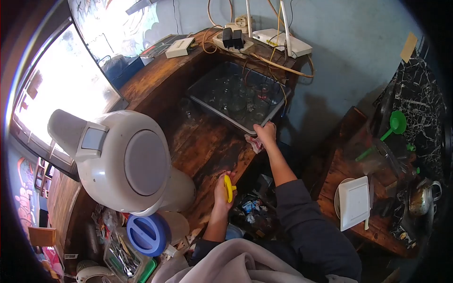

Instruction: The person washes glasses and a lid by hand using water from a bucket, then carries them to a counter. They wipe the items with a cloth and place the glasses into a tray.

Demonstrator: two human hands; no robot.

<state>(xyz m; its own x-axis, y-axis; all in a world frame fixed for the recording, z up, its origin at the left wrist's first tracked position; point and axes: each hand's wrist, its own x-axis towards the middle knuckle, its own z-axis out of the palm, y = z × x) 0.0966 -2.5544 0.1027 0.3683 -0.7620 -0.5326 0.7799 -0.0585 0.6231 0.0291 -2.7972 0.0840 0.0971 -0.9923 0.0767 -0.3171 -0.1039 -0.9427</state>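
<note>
My left hand [221, 192] is closed around a yellow plastic lid-like piece [229, 188] with a small knob, held at the front edge of the wooden counter [203, 146]. At the near right corner of a dark plastic tub [266, 119], my right hand [266, 133] is closed, its fingers right at the rim. A crumpled pinkish-white cloth [255, 144] shows just below these fingers. Inside the tub are several clear glasses [236, 96], and another clear glass [188, 112] is beside it on the counter.
A large beige thermos jug [113, 165] and a blue-lidded pitcher [147, 235] stand at the left. Behind the tub are a power strip [233, 45] and a white router [283, 42] with loose cables. At right, a white tray [354, 203] and kettle [423, 197] lie near a green ladle [396, 123].
</note>
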